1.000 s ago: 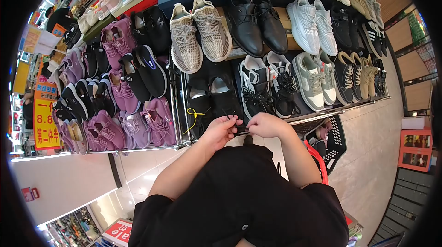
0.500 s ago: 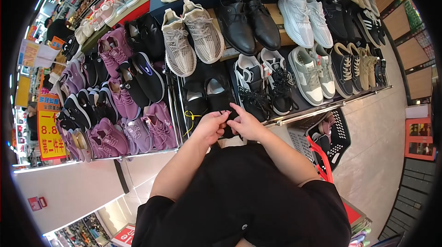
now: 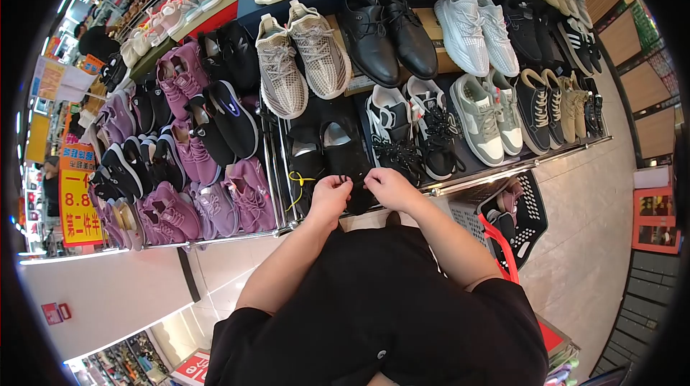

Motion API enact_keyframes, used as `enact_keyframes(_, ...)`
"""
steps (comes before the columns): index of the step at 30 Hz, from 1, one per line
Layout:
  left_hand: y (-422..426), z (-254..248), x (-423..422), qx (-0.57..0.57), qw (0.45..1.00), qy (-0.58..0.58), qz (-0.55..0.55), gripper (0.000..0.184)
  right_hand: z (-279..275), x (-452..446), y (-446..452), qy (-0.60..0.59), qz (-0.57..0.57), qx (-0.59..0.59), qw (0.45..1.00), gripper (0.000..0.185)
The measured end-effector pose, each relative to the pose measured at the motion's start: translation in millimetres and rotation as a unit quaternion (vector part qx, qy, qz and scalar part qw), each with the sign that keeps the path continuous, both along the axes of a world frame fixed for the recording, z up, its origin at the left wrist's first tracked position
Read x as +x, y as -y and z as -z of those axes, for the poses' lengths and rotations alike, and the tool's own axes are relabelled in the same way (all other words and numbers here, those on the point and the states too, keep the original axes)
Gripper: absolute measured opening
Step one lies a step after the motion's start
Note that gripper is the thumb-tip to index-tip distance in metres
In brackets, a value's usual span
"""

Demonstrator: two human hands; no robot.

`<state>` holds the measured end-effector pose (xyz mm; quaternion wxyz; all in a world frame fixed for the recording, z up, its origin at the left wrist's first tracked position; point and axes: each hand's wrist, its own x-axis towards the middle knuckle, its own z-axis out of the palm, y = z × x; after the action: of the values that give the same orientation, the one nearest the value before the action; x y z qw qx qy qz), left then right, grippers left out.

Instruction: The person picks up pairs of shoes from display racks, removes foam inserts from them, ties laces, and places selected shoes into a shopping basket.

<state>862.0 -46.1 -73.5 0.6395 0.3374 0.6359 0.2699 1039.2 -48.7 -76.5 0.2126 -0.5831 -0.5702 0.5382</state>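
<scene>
At the front edge of the shoe rack, my left hand [image 3: 332,198] and my right hand [image 3: 388,189] are pinched closed, a small gap apart. Something thin and dark, perhaps a lace, shows at the fingertips; it is too small to make out. Just behind my hands lies a pair of black shoes [image 3: 343,152], with a yellow tie [image 3: 299,178] on the left one. To the right stand black and white sneakers [image 3: 389,127] with black laces. Patterned beige sneakers [image 3: 282,70] and black leather shoes [image 3: 370,37] are above, on the upper tier.
Purple and black shoes [image 3: 246,192] fill the rack on the left. A chrome rail [image 3: 503,172] runs along the front edge. Below it at the right is a black basket [image 3: 535,203] with a red handle [image 3: 507,255] and shoes inside. White and grey-green sneakers [image 3: 478,120] stand above the rail.
The view has shifted slightly. My right hand first came close to my left with fingers extended, then drew back a little to the right and closed into a pinch.
</scene>
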Motion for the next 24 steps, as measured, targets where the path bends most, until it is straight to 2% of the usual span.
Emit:
enact_keyframes(1,2.9,8.4,0.3,0.000,1.000,0.000,0.000,0.013,-1.5,0.0,-1.9,0.000,0.000,0.000,1.000,0.024)
enact_keyframes(3,7.3,31.1,-0.1,0.167,0.977,-0.133,0.019,0.016,-3.0,0.2,-4.0,0.046,-0.034,0.113,0.992,0.021)
enact_keyframes(4,8.4,24.2,1.1,0.167,0.977,-0.132,0.018,0.016,-2.8,-0.1,-6.4,0.047,-0.035,0.113,0.992,0.021)
enact_keyframes(6,10.1,9.3,1.3,0.345,0.877,-0.321,0.096,0.016,-2.0,-2.7,-13.4,0.083,-0.062,0.161,0.981,0.019)
enact_keyframes(7,10.0,10.6,1.3,0.345,0.877,-0.321,0.094,0.016,-2.6,-5.0,-16.2,0.083,-0.063,0.162,0.981,0.019)
enact_keyframes(9,9.4,14.9,2.6,0.395,0.834,-0.373,0.098,0.015,-4.3,-10.2,-21.8,0.066,-0.028,0.201,0.977,0.016)
enact_keyframes(10,9.0,15.1,3.6,0.395,0.834,-0.373,0.097,0.015,-6.5,-12.3,-24.3,0.066,-0.028,0.201,0.977,0.016)
enact_keyframes(12,6.2,15.3,5.0,0.332,0.900,-0.278,0.056,0.014,-12.0,-15.1,-30.7,0.085,-0.030,0.222,0.971,0.014)
enact_keyframes(16,5.3,7.3,3.6,0.300,0.915,-0.264,0.064,0.013,-10.6,-16.0,-43.8,0.077,-0.078,0.241,0.964,0.015)
enact_keyframes(18,7.5,5.0,3.5,0.398,0.828,-0.377,0.116,0.012,-14.8,-17.2,-49.1,0.070,-0.118,0.246,0.959,0.012)
enact_keyframes(22,8.2,-4.7,4.9,0.381,0.809,-0.424,0.145,0.013,-12.4,-24.9,-54.6,0.006,-0.055,0.178,0.983,0.014)
enact_keyframes(24,6.3,5.1,1.0,0.427,0.814,-0.385,0.084,0.014,-10.2,-26.9,-58.1,0.047,-0.039,0.140,0.988,0.018)
